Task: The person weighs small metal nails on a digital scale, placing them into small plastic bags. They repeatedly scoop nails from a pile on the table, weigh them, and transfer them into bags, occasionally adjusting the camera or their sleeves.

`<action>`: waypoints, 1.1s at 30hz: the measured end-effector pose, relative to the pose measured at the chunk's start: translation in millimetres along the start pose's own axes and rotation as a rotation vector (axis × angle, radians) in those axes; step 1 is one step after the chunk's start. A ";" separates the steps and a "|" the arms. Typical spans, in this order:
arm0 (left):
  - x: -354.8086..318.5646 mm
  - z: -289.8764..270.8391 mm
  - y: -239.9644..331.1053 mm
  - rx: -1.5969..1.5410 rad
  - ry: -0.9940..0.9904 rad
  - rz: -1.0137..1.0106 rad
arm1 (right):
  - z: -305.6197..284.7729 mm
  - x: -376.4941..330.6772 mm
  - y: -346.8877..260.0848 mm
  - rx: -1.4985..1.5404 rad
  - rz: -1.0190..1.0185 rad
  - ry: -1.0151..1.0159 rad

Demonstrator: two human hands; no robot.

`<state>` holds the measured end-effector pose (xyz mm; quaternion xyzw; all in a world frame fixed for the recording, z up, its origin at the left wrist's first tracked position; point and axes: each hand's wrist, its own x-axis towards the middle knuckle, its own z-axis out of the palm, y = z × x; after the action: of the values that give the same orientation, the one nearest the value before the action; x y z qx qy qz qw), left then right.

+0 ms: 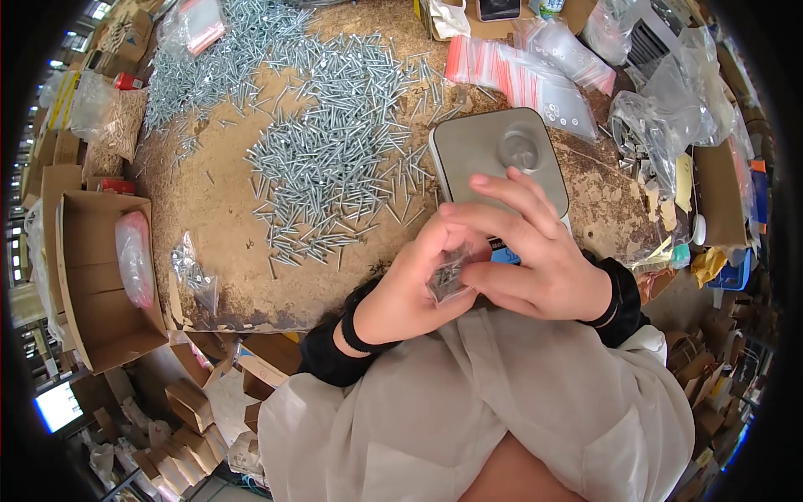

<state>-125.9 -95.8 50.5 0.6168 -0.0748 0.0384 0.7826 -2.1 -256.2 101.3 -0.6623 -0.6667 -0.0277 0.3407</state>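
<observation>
Clr bag (447, 284); in L fingers (429, 240)

At the far left, I observe an open cardboard box (125, 341), with a lit screen (58, 407) lower down. At the far right, I note a blue bin (736, 277) beside crumpled yellow material (708, 267).

Centre of frame: one left hand (410, 284), one right hand (537, 266), one small clear bag (447, 280), one scale (468, 155), one clear cup (520, 149). Upper left: loose fasteners (322, 163), too numerous to count.
</observation>
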 end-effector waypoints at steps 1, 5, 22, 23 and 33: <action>-1.4 2.0 2.6 0.123 0.010 0.043 | -1.6 -1.2 0.5 -0.014 0.001 0.001; 0.7 -2.0 29.1 0.495 0.008 0.137 | -4.7 -7.2 0.2 -0.044 -0.045 0.063; -16.1 -7.6 31.4 0.847 0.048 0.487 | 9.5 4.3 -4.4 0.420 0.006 0.085; -16.7 -6.3 30.2 0.853 0.058 0.507 | 9.8 4.7 -5.0 0.432 0.003 0.081; -26.0 -3.2 24.8 0.688 0.079 0.525 | 8.3 6.5 -7.3 0.492 -0.050 0.033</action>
<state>-155.1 -86.0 69.2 0.7998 -0.1820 0.2822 0.4975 -11.4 -247.5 101.2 -0.5421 -0.6641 0.1162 0.5015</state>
